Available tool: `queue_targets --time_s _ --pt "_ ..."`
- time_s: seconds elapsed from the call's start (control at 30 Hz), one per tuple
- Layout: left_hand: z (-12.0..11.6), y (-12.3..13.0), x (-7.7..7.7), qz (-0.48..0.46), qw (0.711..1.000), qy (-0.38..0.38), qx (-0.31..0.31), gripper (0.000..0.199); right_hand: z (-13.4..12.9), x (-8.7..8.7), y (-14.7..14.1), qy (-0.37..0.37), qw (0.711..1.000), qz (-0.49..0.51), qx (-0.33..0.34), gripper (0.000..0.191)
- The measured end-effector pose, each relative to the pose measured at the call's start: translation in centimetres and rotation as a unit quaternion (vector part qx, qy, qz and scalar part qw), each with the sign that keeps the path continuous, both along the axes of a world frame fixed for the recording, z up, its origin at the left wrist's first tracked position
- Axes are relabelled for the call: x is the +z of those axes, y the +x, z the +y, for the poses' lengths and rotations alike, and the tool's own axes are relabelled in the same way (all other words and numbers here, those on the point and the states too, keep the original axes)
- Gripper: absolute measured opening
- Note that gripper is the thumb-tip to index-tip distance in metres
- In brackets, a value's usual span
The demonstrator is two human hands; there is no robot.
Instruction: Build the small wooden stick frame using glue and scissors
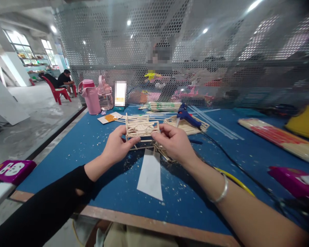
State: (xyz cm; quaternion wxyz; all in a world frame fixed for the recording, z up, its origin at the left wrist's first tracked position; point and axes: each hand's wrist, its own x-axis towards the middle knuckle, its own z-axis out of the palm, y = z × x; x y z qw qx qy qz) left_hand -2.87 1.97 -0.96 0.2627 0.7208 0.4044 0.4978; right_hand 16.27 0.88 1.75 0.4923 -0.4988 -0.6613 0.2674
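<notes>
A small model frame built of thin wooden sticks (142, 129) is held up over the blue table. My left hand (116, 144) grips its left end, thumb along the lower edge. At the right end, the fingers and thumb of my right hand (173, 140) pinch a corner post. Below it lie loose wooden sticks (167, 156) and a strip of white paper (150, 176). Just beyond my right hand, a blue glue gun (188, 118) rests on a flat piece made of sticks (176, 125).
A pink thermos (91, 97) and a clear bottle (106, 96) stand at the back left. Clear glue sticks (218, 125) and a packet of sticks (275, 137) lie to the right. The glue gun's black cable (231, 159) crosses the right side. Perforated metal panel (105, 44) closes the back.
</notes>
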Motion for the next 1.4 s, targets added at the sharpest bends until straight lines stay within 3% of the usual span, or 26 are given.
queue_targets --time_s 0.17,0.43,0.77,0.97,1.03,1.1,1.17,1.23,1.3,1.4 --pt "-1.0 0.7 0.2 -0.004 0.999 0.040 0.027 0.020 -0.2 -0.3 -1.1 -0.012 0.997 0.071 -0.013 0.029" --pt "-1.6 1.4 0.0 -0.010 0.998 0.034 0.047 0.015 0.1 -1.3 -2.0 -0.093 0.981 0.169 0.011 0.034" --pt "-1.4 1.0 0.0 -0.022 0.997 0.050 0.053 0.014 -0.3 -0.5 -1.7 -0.078 0.990 0.120 0.021 0.029" --pt "0.6 0.1 -0.5 -0.047 0.995 0.077 0.042 0.021 0.1 -0.9 -1.0 -0.042 0.996 0.071 0.031 0.031" --pt "1.4 -0.4 -0.7 -0.047 0.994 0.079 0.057 0.026 0.2 -1.4 -1.0 -0.031 0.997 0.057 0.031 0.034" --pt "1.9 -0.7 -0.7 -0.041 0.989 0.087 0.112 0.035 0.3 -1.9 -1.0 -0.028 0.998 0.051 0.031 0.037" --pt "1.8 -0.8 -0.5 -0.028 0.971 0.143 0.188 0.041 0.3 -2.3 -1.3 -0.029 0.998 0.051 0.031 0.039" --pt "1.4 -0.7 -0.1 0.004 0.945 0.235 0.226 0.037 0.1 -2.6 -1.5 -0.029 0.998 0.048 0.030 0.041" --pt "1.0 -0.6 0.1 0.045 0.931 0.296 0.211 0.032 -0.2 -2.7 -1.8 -0.029 0.998 0.041 0.027 0.040" --pt "1.1 -0.3 -0.2 0.028 0.951 0.257 0.171 0.049 -0.5 -2.7 -2.2 -0.035 0.999 0.024 0.029 0.036"
